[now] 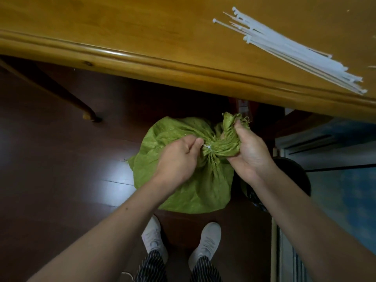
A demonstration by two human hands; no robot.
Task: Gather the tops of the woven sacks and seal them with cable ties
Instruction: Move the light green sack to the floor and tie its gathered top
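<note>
A green woven sack (195, 186) stands on the dark floor in front of my feet. Its top is bunched into a neck, and a white cable tie (208, 147) wraps that neck. My right hand (247, 149) grips the gathered top above the tie, with frayed sack edge sticking out past the fingers. My left hand (179, 157) pinches at the tie's head with thumb and fingertips, its fingers curled. The tie's tail is hidden behind the hand.
A wooden table (142, 58) runs across the top, its edge above the sack. A bundle of white cable ties (295, 47) lies on it at the right. A table leg (81, 106) stands at left. A dark round bin (293, 180) sits right of the sack.
</note>
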